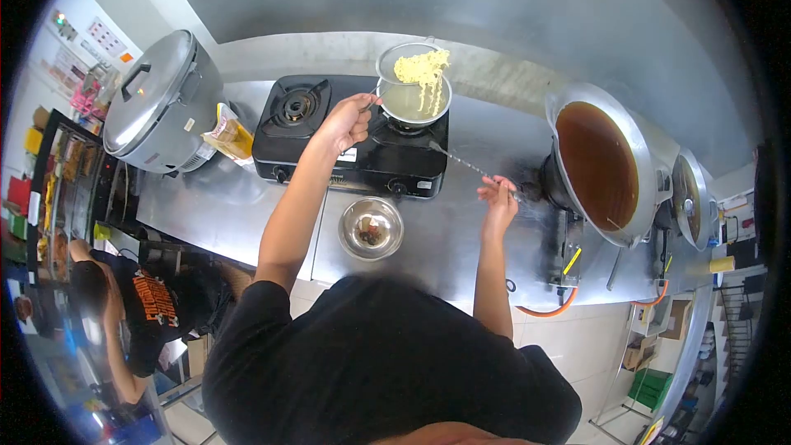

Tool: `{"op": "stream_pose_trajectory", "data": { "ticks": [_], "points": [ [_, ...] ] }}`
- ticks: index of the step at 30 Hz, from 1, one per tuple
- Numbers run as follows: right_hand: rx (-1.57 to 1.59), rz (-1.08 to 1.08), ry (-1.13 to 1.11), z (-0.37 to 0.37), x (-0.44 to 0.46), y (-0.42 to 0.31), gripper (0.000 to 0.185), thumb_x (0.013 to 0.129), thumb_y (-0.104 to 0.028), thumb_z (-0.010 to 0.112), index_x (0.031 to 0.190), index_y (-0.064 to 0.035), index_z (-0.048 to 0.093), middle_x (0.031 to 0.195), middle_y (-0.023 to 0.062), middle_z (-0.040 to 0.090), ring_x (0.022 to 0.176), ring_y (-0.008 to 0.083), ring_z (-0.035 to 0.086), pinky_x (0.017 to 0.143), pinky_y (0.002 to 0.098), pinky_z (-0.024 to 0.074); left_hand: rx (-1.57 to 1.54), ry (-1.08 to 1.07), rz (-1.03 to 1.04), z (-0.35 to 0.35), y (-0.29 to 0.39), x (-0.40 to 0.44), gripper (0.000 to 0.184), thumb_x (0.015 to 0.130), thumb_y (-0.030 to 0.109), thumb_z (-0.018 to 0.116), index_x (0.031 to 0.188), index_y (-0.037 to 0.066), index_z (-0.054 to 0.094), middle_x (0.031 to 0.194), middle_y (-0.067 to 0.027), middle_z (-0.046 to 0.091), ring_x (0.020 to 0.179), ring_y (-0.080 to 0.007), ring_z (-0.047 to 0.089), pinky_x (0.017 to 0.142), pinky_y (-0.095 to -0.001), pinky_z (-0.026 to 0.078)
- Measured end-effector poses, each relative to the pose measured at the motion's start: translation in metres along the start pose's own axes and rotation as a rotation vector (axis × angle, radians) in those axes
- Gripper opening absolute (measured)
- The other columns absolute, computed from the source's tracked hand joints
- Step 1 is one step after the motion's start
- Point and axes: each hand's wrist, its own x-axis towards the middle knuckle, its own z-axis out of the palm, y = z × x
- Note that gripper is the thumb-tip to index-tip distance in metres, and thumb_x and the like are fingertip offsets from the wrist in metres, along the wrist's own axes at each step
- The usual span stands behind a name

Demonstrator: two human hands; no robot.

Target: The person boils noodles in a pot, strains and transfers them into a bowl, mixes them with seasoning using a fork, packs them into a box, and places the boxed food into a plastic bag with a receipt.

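Observation:
My left hand (350,122) is closed round the handle of a wire strainer (389,61), which is held over a small pot (446,105) of cloudy liquid. Yellow noodles (424,68) lie in the strainer, and several strands hang over its side towards the pot. The pot sits on the right burner of a black two-burner gas stove (354,173). To the right of the stove, my right hand (498,198) grips a long thin metal utensil (463,161) with a twisted-looking shaft; its small tip points at the stove, its kind unclear.
A steel bowl (396,229) with dark bits inside stands in front of the stove. At right is a large pan (554,115) of brown liquid, beside another lidded pot (695,198). A big lidded cooker (156,99) and a yellow pouch (231,136) stand left. Another person (156,305) works far left.

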Motion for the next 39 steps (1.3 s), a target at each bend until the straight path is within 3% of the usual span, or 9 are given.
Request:
{"op": "stream_pose_trajectory", "data": {
  "ticks": [10, 15, 39],
  "points": [
    [0.113, 0.159, 0.095, -0.053, -0.041, 0.008, 0.027, 0.11, -0.026, 0.053, 0.112, -0.0001, 0.06, 0.101, 0.0198, 0.073, 0.077, 0.0213, 0.069, 0.067, 0.0331, 0.0528, -0.015, 0.014, 0.011, 0.01, -0.004, 0.004, 0.022, 0.112, 0.023, 0.041, 0.112, 0.01, 0.058, 0.058, 0.0107, 0.027, 0.042, -0.0043, 0.02, 0.039, -0.0252, 0.017],
    [0.117, 0.137, 0.077, -0.073, -0.027, 0.009, 0.03, 0.11, -0.028, 0.053, 0.113, 0.0002, 0.06, 0.1, 0.0186, 0.074, 0.076, 0.0206, 0.069, 0.067, 0.0332, 0.0523, -0.023, 0.049, 0.03, 0.01, -0.01, 0.012, 0.023, 0.112, 0.024, 0.041, 0.111, 0.01, 0.058, 0.058, 0.0101, 0.026, 0.042, -0.0046, 0.02, 0.038, -0.0262, 0.018],
    [0.196, 0.165, 0.043, -0.08, -0.011, -0.004, 0.031, 0.109, -0.031, 0.054, 0.117, -0.0012, 0.059, 0.105, 0.017, 0.073, 0.082, 0.0196, 0.068, 0.073, 0.0337, 0.0523, 0.025, 0.098, 0.022, 0.009, -0.031, 0.026, 0.025, 0.114, 0.027, 0.038, 0.114, 0.01, 0.057, 0.057, 0.0103, 0.024, 0.042, -0.0046, 0.019, 0.039, -0.0254, 0.018]
  ]
}}
